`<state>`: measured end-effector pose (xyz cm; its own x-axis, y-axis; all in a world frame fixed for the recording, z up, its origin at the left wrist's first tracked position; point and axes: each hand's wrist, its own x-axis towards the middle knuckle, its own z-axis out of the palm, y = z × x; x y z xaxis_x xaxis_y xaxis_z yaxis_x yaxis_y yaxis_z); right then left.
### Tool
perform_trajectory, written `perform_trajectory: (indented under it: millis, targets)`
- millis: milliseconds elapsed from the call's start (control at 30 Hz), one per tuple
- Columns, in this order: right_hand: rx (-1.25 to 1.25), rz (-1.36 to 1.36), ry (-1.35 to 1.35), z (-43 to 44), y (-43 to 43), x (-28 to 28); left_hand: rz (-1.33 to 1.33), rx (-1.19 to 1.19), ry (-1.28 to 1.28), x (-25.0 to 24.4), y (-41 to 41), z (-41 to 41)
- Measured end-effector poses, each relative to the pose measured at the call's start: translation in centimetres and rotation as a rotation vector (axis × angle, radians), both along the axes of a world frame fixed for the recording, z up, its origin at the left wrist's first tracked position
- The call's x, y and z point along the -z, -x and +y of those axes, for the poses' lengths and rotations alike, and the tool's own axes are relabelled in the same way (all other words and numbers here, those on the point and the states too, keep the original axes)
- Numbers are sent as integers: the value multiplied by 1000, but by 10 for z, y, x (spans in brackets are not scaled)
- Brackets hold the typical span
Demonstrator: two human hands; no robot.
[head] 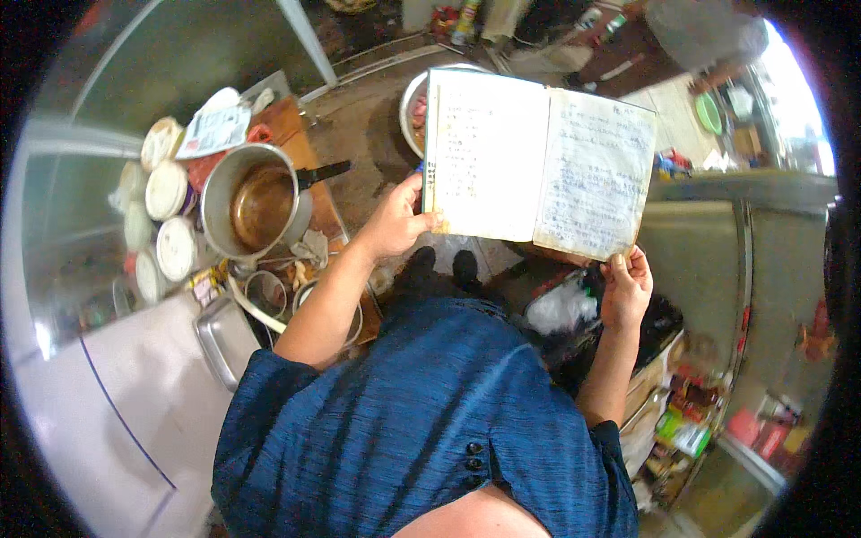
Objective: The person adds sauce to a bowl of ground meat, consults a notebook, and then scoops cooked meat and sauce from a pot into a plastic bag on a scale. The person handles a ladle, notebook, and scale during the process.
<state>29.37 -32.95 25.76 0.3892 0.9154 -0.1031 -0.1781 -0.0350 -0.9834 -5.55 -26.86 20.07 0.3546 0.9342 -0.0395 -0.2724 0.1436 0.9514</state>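
Note:
An open notebook (491,161) with handwriting on both pages is held up in front of me. My left hand (403,218) grips its lower left edge, with the thumb on the page. At the lower right corner, my right hand (627,282) pinches the stained page edge between thumb and fingers. Behind the notebook's upper left side, a metal basin (407,114) holding pinkish pieces is partly hidden. Left of my left hand, a deep metal pot (250,198) with a black handle (324,173) stands on a wooden table (309,155); its inside bottom is browned.
Several lidded tubs (176,249) stand beyond the pot, near a folded printed sheet (214,131). A steel tray (229,336) lies by a white surface (114,417) at lower left. Below the notebook is a white plastic bag (562,306). Packets (683,430) crowd the lower right.

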Motion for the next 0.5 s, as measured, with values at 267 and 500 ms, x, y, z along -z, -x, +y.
perform_trajectory:
  millis: [267, 500]
  targets:
    - [209, -45, 64, -12, 16, 16, -72, 224, 7, 35, -8, 65]
    - [299, -60, 108, -16, 10, 53, -111, 283, 98, 49, -35, 108]
